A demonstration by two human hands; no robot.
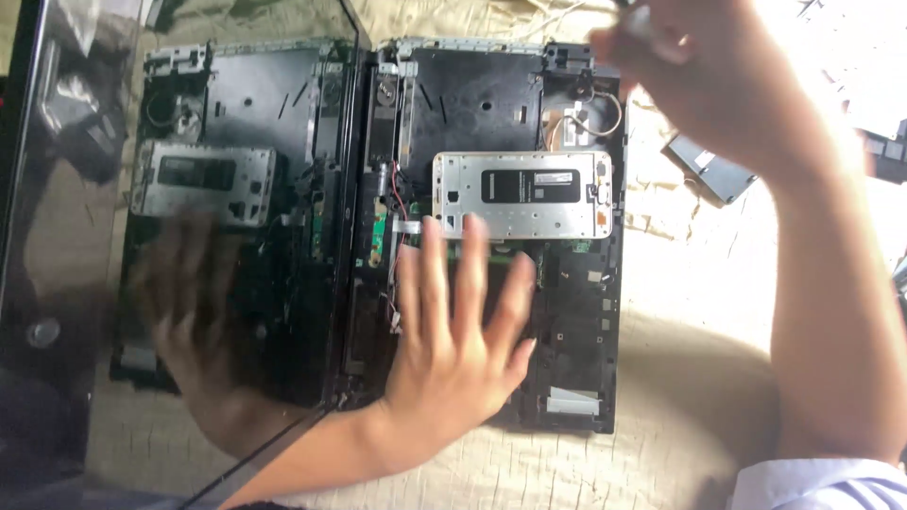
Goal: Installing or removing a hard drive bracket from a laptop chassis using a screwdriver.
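Resting flat with its fingers spread, the left hand (pixel 453 349) lies palm-down on the near middle of the opened black plastic laptop base (pixel 576 321), as seen from the head camera. Its fingertips (pixel 475 229) reach up to the near edge of the silver rectangular metal bracket plate (pixel 522 195), which sits across the centre of the base; whether they touch the plate cannot be told. A green circuit strip (pixel 378 236) with thin red wires stands just left of the plate, close to the hinge side. Far right, the right hand (pixel 699 76) is raised above the far right corner of the base; it is blurred, and its fingers look curled around a slim light-coloured object (pixel 635 21), though the grip cannot be told for certain. A white sleeve cuff (pixel 822 484) shows at the near right edge. To the left of the base, the glossy dark laptop screen (pixel 179 236) lies open and mirrors the base, the plate and the left hand. A small dark flat part (pixel 710 168) lies on the pale cloth surface (pixel 690 378) right of the base.
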